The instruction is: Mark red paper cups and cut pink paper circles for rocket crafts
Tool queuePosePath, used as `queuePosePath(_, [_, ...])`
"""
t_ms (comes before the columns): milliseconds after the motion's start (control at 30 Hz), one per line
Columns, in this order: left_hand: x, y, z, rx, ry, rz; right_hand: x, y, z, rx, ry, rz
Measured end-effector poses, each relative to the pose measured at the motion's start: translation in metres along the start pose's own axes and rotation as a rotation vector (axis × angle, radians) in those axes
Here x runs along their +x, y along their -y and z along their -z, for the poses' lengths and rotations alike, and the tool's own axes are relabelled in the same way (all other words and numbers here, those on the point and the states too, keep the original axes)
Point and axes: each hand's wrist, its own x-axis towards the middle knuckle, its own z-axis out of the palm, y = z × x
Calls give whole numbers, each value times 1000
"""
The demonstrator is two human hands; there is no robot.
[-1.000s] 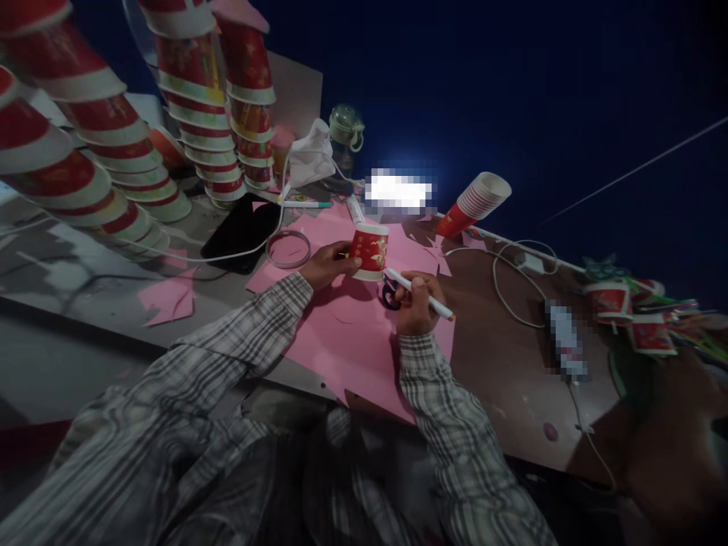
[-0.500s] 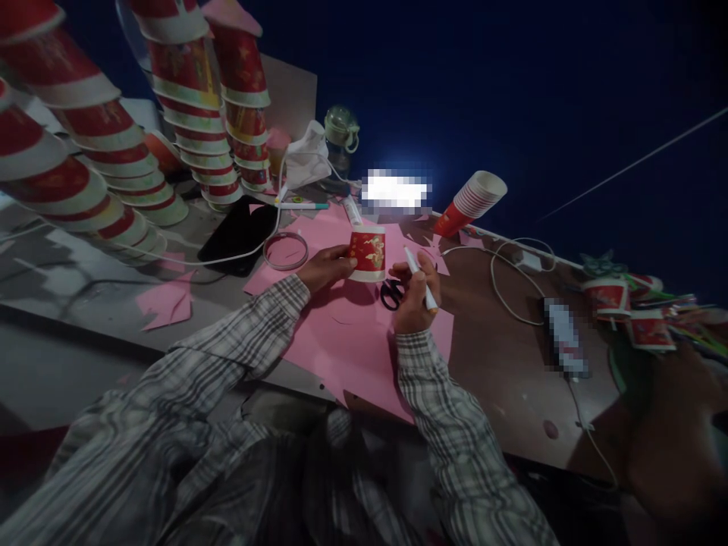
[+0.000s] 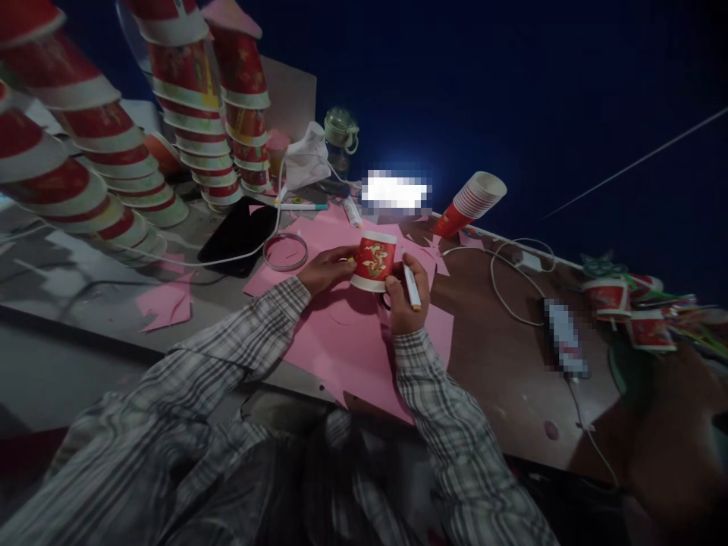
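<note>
A red paper cup (image 3: 376, 259) with white bands and a gold pattern is held upside down above the pink paper (image 3: 346, 356). My left hand (image 3: 331, 270) is closed on its left side. My right hand (image 3: 407, 297) grips a white marker (image 3: 410, 283) with an orange end, and its thumb touches the cup's lower right edge. Behind the cup and right hand, scissors are mostly hidden, with only a bit of a black handle showing. A roll of tape (image 3: 285, 252) lies on the paper left of my left hand.
Tall stacks of red and white cups (image 3: 190, 114) stand at the left. A dark tablet (image 3: 239, 235) lies near them. A leaning cup stack (image 3: 472, 201) stands at the back. A cable (image 3: 506, 299) runs to a phone (image 3: 564, 334) at right, near a person's blurred arm (image 3: 676, 432).
The cup has moved slightly right and turned, showing its gold pattern more fully. My right hand has come in to touch the cup, still holding the marker, and covers most of the scissors.
</note>
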Motion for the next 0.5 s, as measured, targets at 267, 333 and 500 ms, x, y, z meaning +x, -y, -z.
queuePosePath(267, [9, 9, 9, 206, -106, -109, -1, -1, 1, -69, -9, -5])
queuePosePath(333, [7, 9, 8, 213, -91, -104, -2, -1, 0, -75, -10, -3])
queuePosePath(500, [5, 6, 4, 185, -16, -106, -4, 0, -1, -100, -10, 1])
